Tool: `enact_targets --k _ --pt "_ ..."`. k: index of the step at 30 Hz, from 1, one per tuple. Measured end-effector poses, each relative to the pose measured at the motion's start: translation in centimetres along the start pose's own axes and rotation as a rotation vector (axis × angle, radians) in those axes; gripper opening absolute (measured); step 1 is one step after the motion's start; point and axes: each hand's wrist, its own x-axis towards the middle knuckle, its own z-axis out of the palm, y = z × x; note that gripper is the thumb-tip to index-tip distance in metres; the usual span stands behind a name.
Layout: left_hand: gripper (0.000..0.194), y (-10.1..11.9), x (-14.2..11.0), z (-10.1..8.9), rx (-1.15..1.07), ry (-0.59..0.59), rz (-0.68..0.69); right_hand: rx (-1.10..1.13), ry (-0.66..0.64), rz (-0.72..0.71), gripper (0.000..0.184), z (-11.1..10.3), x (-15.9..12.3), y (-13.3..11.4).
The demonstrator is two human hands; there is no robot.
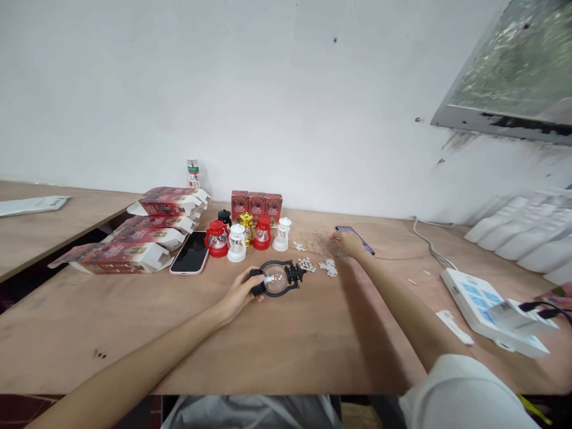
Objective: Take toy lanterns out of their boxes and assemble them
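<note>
My left hand (241, 293) grips the base of a small black lantern (276, 278) with a clear globe. The lantern lies on its side just above the table, its pointed top facing right. My right hand (350, 243) reaches into a loose pile of thin, copper-coloured wires (318, 243), fingertips pinched together. What sits between those fingertips is too small to make out. Small white round pieces (306, 264) and a clump of white pieces (329, 267) lie between the hands. Behind the left hand stand several little lanterns, among them a red one (262, 233), a gold one (246, 226) and a white one (282, 234).
Flattened red cartons (129, 257) and a phone (190, 253) lie at left. Small red boxes (257, 204) stand by the wall. A purple-edged phone (363, 239) is beside my right hand. A white power strip (487, 310) with cables and white stacked pieces (527, 232) occupy the right.
</note>
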Motion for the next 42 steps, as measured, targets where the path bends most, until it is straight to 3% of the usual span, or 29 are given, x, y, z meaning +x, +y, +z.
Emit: enact_targets --k 4,8,11,14,17,20,23,28,33,39,42 --pt "0.04 0.1 -0.2 0.0 0.096 0.023 0.055 0.024 0.074 -0.02 0.022 -0.2 -0.2 -0.8" --pt "0.046 1.3 -0.8 0.1 0.292 0.054 0.39 0.093 0.256 -0.028 0.031 0.0 -1.1 -3.6" --pt "0.049 2.5 -1.2 0.1 0.434 0.022 0.59 0.188 0.399 -0.055 0.031 0.0 -2.9 -7.9" --pt "0.051 3.2 -1.4 -0.2 0.628 0.082 0.755 0.502 0.63 -0.174 0.026 -0.6 -6.1 -13.6" --pt "0.052 3.1 -1.3 -0.8 0.91 0.196 0.935 0.635 0.666 -0.303 0.027 -1.6 -9.6 -18.4" --pt "0.045 2.6 -1.1 -1.5 1.23 0.233 1.04 0.622 0.595 -0.448 0.025 -2.0 -12.2 -20.9" --pt "0.042 2.1 -1.1 -1.9 1.44 0.194 1.072 0.603 0.516 -0.502 0.02 -1.4 -13.5 -21.5" --pt "0.042 1.6 -1.2 -2.0 1.617 0.087 1.167 0.61 0.47 -0.472 0.014 -0.2 -13.8 -21.5" --pt "0.04 1.5 -1.2 -2.0 1.629 0.078 1.246 0.569 0.498 -0.541 0.01 -0.6 -13.9 -21.3" --pt "0.039 1.5 -1.1 -2.0 1.661 0.041 1.195 0.479 0.489 -0.613 0.014 0.1 -13.5 -21.4" --pt "0.04 1.6 -1.2 -2.1 1.65 0.062 1.16 0.479 0.567 -0.466 0.021 0.7 -11.3 -19.1"
